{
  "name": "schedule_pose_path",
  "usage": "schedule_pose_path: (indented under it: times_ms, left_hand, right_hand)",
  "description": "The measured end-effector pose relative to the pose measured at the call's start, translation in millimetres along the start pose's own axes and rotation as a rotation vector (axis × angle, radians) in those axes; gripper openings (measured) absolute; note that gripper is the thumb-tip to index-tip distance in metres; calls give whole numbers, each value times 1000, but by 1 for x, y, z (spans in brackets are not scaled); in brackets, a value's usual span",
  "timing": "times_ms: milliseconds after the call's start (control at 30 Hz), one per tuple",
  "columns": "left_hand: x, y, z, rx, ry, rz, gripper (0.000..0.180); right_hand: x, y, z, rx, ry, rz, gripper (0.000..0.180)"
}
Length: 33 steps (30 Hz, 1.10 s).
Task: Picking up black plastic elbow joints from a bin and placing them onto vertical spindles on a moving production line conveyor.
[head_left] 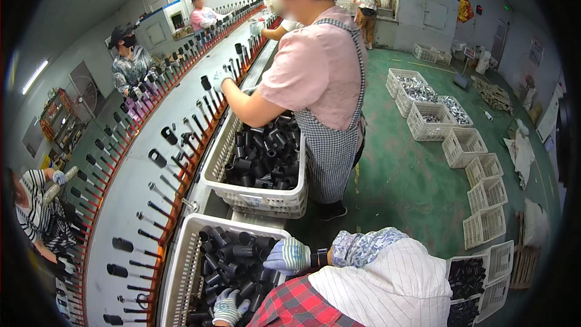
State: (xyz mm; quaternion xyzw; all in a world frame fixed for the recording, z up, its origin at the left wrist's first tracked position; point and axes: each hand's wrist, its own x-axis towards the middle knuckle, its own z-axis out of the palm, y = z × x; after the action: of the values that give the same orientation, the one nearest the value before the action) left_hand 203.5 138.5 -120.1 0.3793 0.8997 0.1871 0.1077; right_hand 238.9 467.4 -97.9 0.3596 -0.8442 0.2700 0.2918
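The left hand (228,308), thumb spread from fingers, touches black cylindrical tubes (244,250) heaped in a white perforated plastic crate (182,254); whether the right hand (288,257) holds anything is unclear. Loosely piled, tubes could slip.

At lower centre, the left hand (229,309) is cut off near the wrist by the bottom edge, which also crops the near crate (181,266). The right hand (287,257) hides its palm, so its grip is unclear. Far left, the dark rim cuts a striped-shirted worker (37,197); upper right, silvery pieces (420,92) are too small to identify.
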Motion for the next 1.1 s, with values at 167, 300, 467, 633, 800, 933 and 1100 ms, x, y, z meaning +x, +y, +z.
schedule_pose_path:
  times_ms: [167, 300, 467, 633, 800, 933, 1100]
  left_hand:
    - [16, -9, -13, -54, -320, -242, 53]
    - [10, -22, -9, -157, -324, -334, 49]
    - [20, -60, 8, -239, -460, -492, 105]
    - [36, -73, 33, -183, -542, -580, 116]
    - [22, -77, 30, -425, -351, -525, 100]
    - [3, -81, 31, -894, 35, -346, 57]
    - [-15, -66, -10, -1276, 487, -429, 59]
  right_hand:
    - [-3, -2, 2, -57, -22, 3, 31]
    - [-3, -1, 4, -56, -62, 16, 32]
    - [-3, 2, 1, -3, -62, 28, 32]
    - [0, 5, 4, 24, -38, 0, 34]
    - [-6, 8, 6, 30, -74, 19, 35]
    - [-2, 4, -1, 7, -94, 33, 36]
    - [-1, 7, 0, 19, -92, 33, 35]
